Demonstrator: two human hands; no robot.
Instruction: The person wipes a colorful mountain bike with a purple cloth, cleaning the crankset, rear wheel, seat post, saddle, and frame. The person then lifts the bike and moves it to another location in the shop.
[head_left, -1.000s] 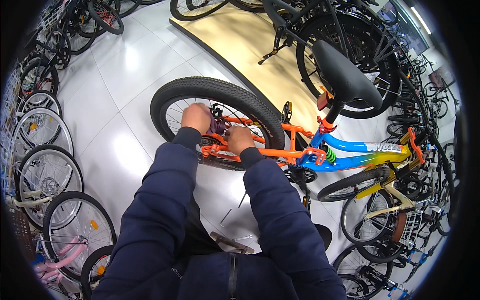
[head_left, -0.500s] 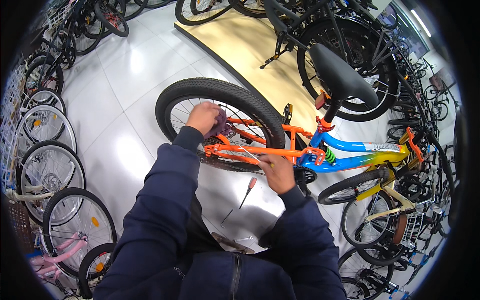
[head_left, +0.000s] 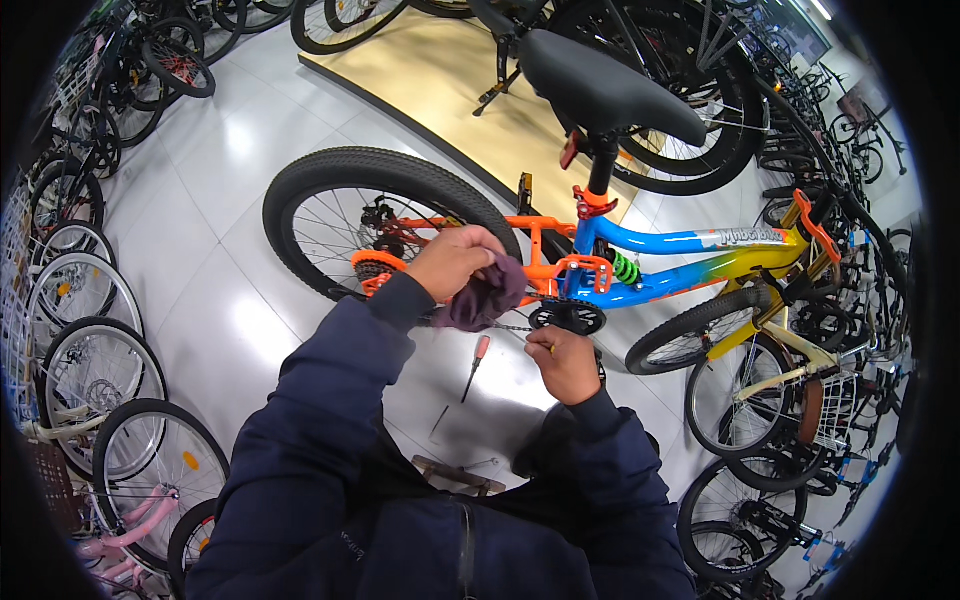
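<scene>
A bicycle (head_left: 640,242) with an orange, blue and yellow frame stands before me, its rear wheel (head_left: 283,235) at the left. My left hand (head_left: 455,262) is closed on a crumpled purple rag (head_left: 487,292), in front of the orange rear stays. The rag covers part of the chain (head_left: 515,327). To its right, my right hand (head_left: 565,365) is closed just below the chainring (head_left: 568,316); a bit of yellow shows at its fingers, but what it grips is hidden. The rear sprockets (head_left: 378,262) lie left of my left hand.
On the floor lie a red-handled screwdriver (head_left: 480,350), a thin dark rod (head_left: 438,422) and a wrench (head_left: 487,462). A low wooden stool (head_left: 455,476) is by my legs. A pale platform (head_left: 420,75) holds other bikes behind; rows of bicycles line both sides.
My left hand has brought the rag from the rear sprockets rightward and nearer, onto the chain. My right hand has moved slightly nearer; the thin pale rod at its fingers no longer shows. The view has shifted.
</scene>
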